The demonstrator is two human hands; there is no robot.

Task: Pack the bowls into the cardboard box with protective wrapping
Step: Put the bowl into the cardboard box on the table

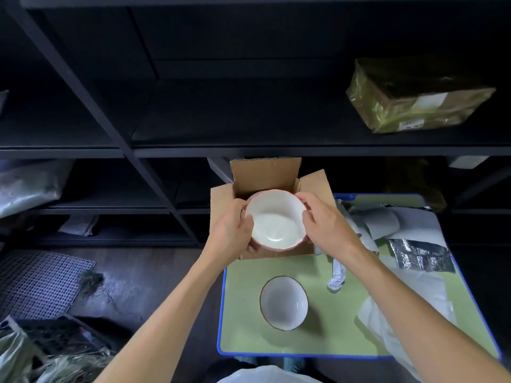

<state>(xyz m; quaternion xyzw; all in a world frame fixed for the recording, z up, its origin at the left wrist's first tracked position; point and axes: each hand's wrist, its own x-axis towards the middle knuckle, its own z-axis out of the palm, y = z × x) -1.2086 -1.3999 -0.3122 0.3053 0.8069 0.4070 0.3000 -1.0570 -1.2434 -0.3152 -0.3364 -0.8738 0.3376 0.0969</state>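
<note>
Head view: left hand (235,230) and right hand (326,225) grip pink-rimmed bowl (276,219) over cardboard box (265,172).

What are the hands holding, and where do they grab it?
The left hand and right hand hold the round white ceramic bowl with a pink rim by opposite sides of its rim.

Pink-rimmed white bowl (276,219) upright over open cardboard box (265,175)

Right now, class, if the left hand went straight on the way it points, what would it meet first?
The left hand grips the pink-rimmed bowl, so that comes first; beyond it, probably the back wall of the open cardboard box, though depth is unclear.
</note>
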